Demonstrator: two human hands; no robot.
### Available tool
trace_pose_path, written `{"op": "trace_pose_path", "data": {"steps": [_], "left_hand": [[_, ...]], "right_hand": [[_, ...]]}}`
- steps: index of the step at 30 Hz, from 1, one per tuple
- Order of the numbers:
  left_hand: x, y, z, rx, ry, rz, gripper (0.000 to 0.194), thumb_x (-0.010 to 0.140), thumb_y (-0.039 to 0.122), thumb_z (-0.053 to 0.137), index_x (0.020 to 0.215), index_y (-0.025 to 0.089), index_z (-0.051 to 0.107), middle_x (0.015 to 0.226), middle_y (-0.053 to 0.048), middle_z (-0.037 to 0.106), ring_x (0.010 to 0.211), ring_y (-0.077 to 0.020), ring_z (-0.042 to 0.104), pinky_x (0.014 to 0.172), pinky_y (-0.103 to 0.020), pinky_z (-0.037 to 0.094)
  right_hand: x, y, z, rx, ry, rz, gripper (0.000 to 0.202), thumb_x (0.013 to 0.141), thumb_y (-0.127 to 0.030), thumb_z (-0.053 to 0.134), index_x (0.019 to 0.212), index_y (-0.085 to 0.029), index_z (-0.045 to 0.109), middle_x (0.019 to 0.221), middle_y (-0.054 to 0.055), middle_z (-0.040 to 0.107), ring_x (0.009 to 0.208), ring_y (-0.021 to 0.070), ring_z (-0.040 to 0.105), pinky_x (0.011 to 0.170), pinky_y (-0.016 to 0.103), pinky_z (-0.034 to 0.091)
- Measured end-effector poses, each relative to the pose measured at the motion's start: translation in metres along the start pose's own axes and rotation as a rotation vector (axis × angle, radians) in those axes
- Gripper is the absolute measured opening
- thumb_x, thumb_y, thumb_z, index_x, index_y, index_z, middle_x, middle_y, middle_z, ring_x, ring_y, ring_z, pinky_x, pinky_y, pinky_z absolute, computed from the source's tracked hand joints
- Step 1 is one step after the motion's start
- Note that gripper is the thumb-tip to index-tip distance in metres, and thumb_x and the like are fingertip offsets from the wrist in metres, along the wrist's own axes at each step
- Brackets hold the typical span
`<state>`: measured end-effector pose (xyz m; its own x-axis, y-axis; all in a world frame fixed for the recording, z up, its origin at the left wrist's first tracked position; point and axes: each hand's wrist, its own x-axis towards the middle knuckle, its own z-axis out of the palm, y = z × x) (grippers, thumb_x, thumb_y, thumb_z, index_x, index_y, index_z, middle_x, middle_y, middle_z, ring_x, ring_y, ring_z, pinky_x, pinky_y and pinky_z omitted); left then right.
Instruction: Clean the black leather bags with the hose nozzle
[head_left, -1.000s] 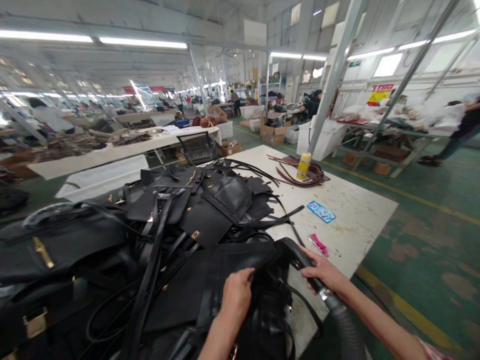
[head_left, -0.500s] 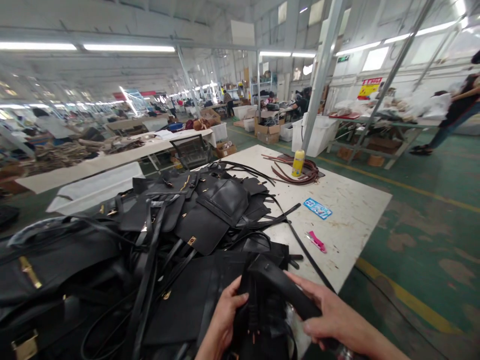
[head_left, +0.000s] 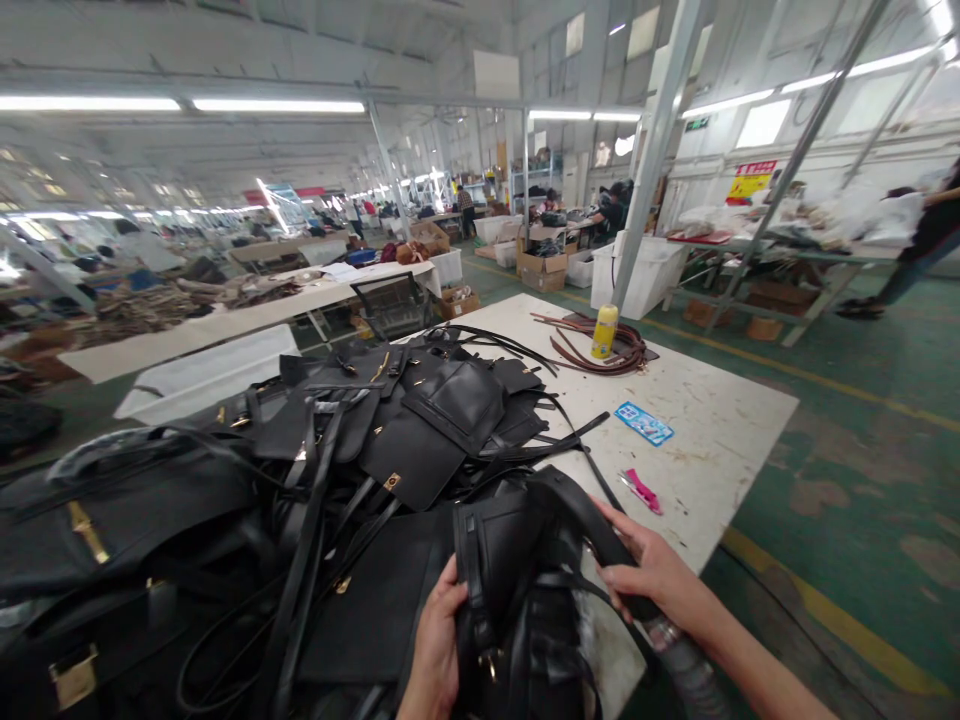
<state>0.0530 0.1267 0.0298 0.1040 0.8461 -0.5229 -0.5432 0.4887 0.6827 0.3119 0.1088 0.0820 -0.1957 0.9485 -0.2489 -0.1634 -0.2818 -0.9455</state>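
Left hand [head_left: 439, 635]: fingers clamped on bag [head_left: 506, 540], left edge. Right hand [head_left: 649, 570]: fingers wrapped round hose handle [head_left: 581, 505], head at bag's top; contact unclear. Bag at near side of desk [head_left: 712, 430], beside heap [head_left: 424, 450]. Judgement: firm left hold, panel taut, slow even strokes best.

In front of me, a whitish table [head_left: 724, 430] bears heaped black bags [head_left: 416, 458], brown straps [head_left: 576, 358], a yellow bottle [head_left: 604, 334], blue card [head_left: 643, 423] and pink-handled tool [head_left: 645, 493].
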Motion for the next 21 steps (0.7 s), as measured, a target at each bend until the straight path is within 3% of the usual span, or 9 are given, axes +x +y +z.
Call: {"op": "trace_pose_path", "data": {"steps": [5, 9, 12, 17, 21], "left_hand": [[-0.009, -0.005, -0.002, 0.002, 0.128, 0.13, 0.062, 0.059, 0.014, 0.06, 0.12, 0.021, 0.047, 0.1, -0.003, 0.066, 0.089, -0.0185, 0.061, 0.079, -0.027, 0.047], [-0.012, -0.01, 0.004, 0.031, 0.084, 0.128, 0.059, 0.057, 0.017, 0.062, 0.115, 0.023, 0.052, 0.101, -0.002, 0.066, 0.092, -0.0191, 0.06, 0.084, -0.028, 0.045], [-0.016, -0.015, 0.008, 0.04, 0.054, 0.111, 0.059, 0.057, 0.018, 0.064, 0.114, 0.023, 0.053, 0.099, -0.003, 0.066, 0.091, -0.021, 0.06, 0.082, -0.031, 0.045], [-0.023, -0.022, -0.002, -0.037, 0.022, 0.109, 0.05, 0.059, 0.02, 0.064, 0.108, 0.017, 0.057, 0.098, -0.006, 0.066, 0.094, -0.0252, 0.058, 0.082, -0.035, 0.046], [-0.009, -0.024, -0.006, -0.036, 0.159, 0.105, 0.038, 0.062, 0.028, 0.066, 0.097, 0.015, 0.06, 0.096, -0.008, 0.066, 0.097, -0.0229, 0.057, 0.082, -0.032, 0.045]], "right_hand": [[-0.028, 0.011, -0.016, 0.002, 0.061, 0.037, 0.083, 0.067, -0.016, 0.058, 0.137, -0.023, 0.013, 0.063, -0.004, 0.057, 0.041, 0.0112, 0.049, 0.039, 0.022, 0.042], [-0.036, -0.004, 0.004, 0.013, -0.084, 0.062, 0.083, 0.061, -0.011, 0.059, 0.135, -0.026, 0.023, 0.079, -0.001, 0.06, 0.045, 0.0078, 0.048, 0.04, 0.018, 0.042], [-0.025, -0.011, 0.029, -0.034, -0.226, 0.125, 0.084, 0.056, -0.005, 0.056, 0.133, -0.025, 0.028, 0.073, -0.003, 0.061, 0.042, 0.0057, 0.047, 0.037, 0.014, 0.039], [0.009, 0.005, 0.053, -0.074, -0.285, 0.202, 0.087, 0.055, -0.005, 0.054, 0.134, -0.023, 0.023, 0.071, -0.003, 0.064, 0.038, 0.0064, 0.05, 0.035, 0.015, 0.041], [0.021, 0.022, 0.057, -0.076, -0.306, 0.223, 0.087, 0.056, -0.007, 0.054, 0.135, -0.023, 0.021, 0.074, -0.002, 0.065, 0.037, 0.0067, 0.051, 0.035, 0.016, 0.042]]}}
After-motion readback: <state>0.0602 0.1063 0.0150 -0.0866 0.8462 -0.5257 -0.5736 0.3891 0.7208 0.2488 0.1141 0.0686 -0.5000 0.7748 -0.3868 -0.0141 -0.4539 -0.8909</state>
